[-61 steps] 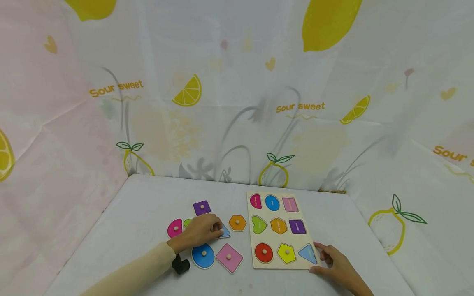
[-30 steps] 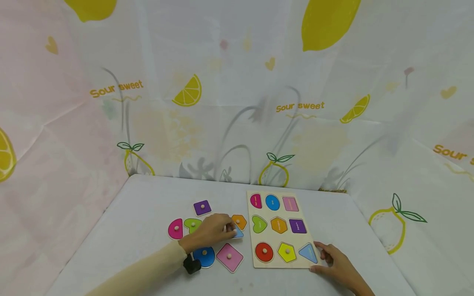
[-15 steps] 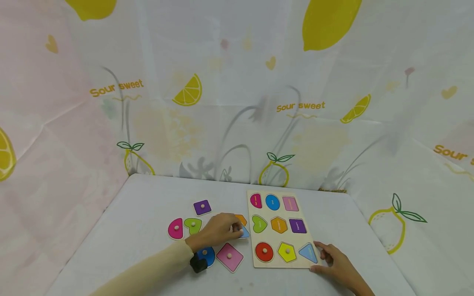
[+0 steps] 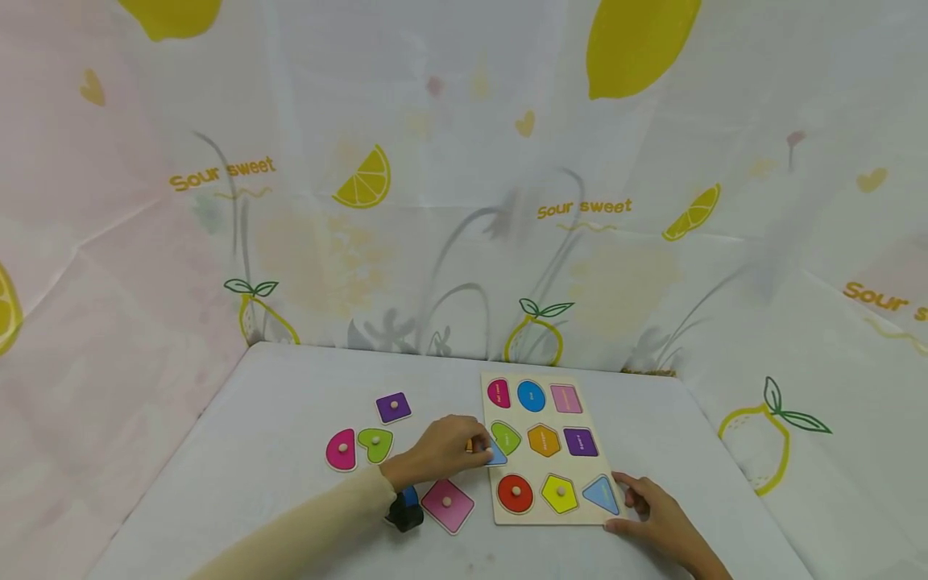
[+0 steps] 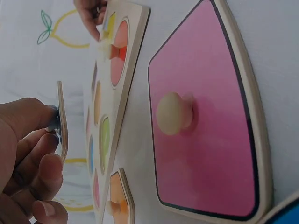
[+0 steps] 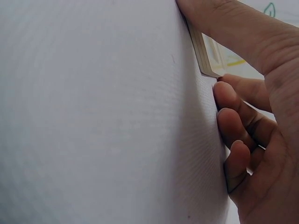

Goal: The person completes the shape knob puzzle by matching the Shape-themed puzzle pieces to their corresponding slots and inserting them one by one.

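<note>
My left hand (image 4: 444,449) pinches a light-blue triangle puzzle piece (image 4: 498,457) by its knob, above the left edge of the wooden puzzle board (image 4: 532,466). In the left wrist view the triangle piece (image 5: 62,119) stands edge-on, clear of the board. A red circle (image 4: 515,494) and a yellow pentagon (image 4: 560,494), both knobbed, sit in the board's near row; the other printed shapes, including a blue triangle (image 4: 602,495), show no knobs. My right hand (image 4: 656,519) holds the board's near right corner, thumb at the near edge and index finger at the right edge.
Loose knobbed pieces lie left of the board: a purple square (image 4: 393,408), a magenta half circle (image 4: 341,449), a green heart (image 4: 375,445) and a pink four-sided piece (image 4: 447,506). My left hand mostly hides an orange hexagon (image 5: 122,200). The wrist camera (image 4: 404,512) partly covers a blue piece.
My left hand has carried the triangle piece rightward, past the orange hexagon, to the board's left edge. My right hand has stayed at the board's corner.
</note>
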Demonstrator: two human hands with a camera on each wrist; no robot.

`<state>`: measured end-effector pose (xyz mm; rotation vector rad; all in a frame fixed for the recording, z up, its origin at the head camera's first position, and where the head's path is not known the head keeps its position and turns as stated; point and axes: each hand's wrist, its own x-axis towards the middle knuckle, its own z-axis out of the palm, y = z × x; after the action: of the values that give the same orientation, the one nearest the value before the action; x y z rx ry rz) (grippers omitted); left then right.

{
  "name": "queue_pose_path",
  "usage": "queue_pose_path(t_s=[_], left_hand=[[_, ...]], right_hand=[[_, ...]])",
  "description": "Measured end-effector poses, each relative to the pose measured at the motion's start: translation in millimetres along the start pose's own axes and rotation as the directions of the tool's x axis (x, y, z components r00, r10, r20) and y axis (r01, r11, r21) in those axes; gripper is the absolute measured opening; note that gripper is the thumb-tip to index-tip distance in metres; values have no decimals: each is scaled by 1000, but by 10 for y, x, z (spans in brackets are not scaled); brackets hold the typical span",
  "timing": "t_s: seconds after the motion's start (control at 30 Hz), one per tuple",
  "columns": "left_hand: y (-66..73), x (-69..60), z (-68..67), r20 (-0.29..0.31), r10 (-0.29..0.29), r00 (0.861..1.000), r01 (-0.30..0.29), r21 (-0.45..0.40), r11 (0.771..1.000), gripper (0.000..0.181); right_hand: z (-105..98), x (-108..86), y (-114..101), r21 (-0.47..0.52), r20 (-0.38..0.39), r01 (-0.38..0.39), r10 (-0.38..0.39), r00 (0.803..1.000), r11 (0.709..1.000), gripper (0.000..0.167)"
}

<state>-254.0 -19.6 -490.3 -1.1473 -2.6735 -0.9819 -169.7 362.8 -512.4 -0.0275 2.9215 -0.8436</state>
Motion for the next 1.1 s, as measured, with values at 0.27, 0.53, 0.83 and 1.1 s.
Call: queue_pose_path(t_s=[0.27, 0.53, 0.83, 1.1], left_hand=[[117, 118, 84, 23, -17, 1000, 17, 10, 1000, 10], [259, 238, 219, 47, 36, 998, -38, 35, 999, 8], [435, 409, 327, 79, 97, 992, -100, 47, 994, 10], [565, 516, 490, 121, 125, 985, -133, 60, 989, 11]], right_hand=[[-4, 2, 13, 15, -2, 14, -14, 1000, 1000, 83], [40, -1, 38, 20, -5, -26, 26, 1000, 999, 86], [38, 31, 25, -3, -19, -40, 40, 999, 999, 88], [35, 31, 45, 6, -21, -29, 29, 999, 1000, 87]])
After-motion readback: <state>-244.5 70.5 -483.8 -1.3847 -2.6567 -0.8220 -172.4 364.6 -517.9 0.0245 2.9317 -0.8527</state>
